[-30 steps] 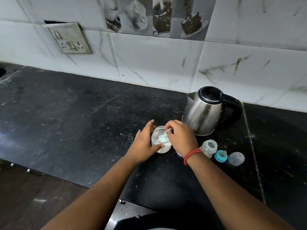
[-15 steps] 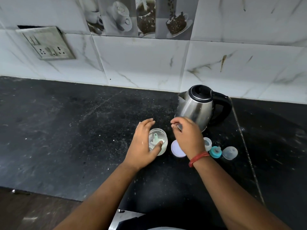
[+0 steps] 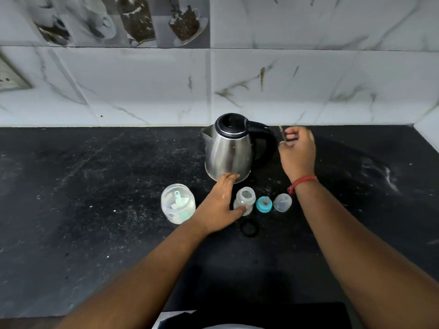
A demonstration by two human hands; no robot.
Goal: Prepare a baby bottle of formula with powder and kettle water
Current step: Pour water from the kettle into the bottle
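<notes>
Bottle [image 3: 245,200] upright, open mouth up, our left hand [image 3: 219,205] curled around its clear plastic.
Our right hand [image 3: 298,151] pinches something thin beside the steel kettle [image 3: 228,150].

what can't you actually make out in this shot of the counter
- Water level in the kettle, head view: steel walls and closed lid hide it.
- Whether powder is in the baby bottle: too small, and the left hand covers its side.
- What the right hand pinches: a thin item, blurred, mostly behind the fingers.
- The wall socket: cut off by the left edge.
- Amount of powder in the jar: clouded walls.
</notes>
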